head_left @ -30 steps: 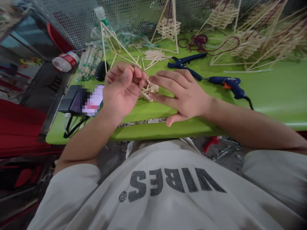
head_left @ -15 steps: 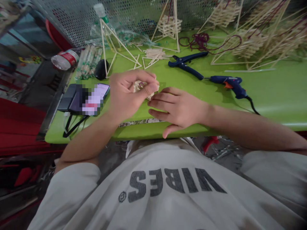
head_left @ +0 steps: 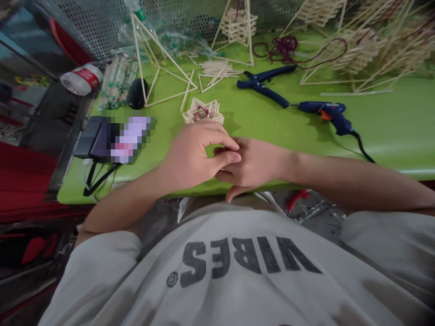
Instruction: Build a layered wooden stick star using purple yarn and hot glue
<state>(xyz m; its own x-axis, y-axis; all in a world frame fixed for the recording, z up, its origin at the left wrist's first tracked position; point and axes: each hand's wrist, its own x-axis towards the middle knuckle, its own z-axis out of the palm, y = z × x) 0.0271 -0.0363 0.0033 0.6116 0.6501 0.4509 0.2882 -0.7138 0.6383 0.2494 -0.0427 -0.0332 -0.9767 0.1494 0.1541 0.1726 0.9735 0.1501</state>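
Note:
A small star-shaped stack of wooden sticks (head_left: pixel 204 111) with a maroon thread loop on top lies by itself on the green table (head_left: pixel 258 124). My left hand (head_left: pixel 193 156) rests at the near table edge, its thumb and fingers pinched together over the fingertips of my right hand (head_left: pixel 256 163). What the pinch holds, if anything, is hidden. My right hand lies flat on the table edge with its fingers stretched towards the left hand and the thumb hanging below the edge. Both hands are a little nearer than the stick piece and apart from it.
Blue cutters (head_left: pixel 263 83) and a blue glue gun (head_left: pixel 328 113) with its cord lie to the right. A stick pyramid frame (head_left: pixel 154 59), loose sticks (head_left: pixel 215 70), maroon cord (head_left: pixel 283 47) and more stick structures (head_left: pixel 367 50) fill the back. A phone (head_left: pixel 127 138), black mouse (head_left: pixel 137 93) and bottle (head_left: pixel 81 78) sit left.
My left hand has let go of the stick piece, which now lies on the table, and has drawn back to pinch at my right hand's fingertips. The right hand slid nearer.

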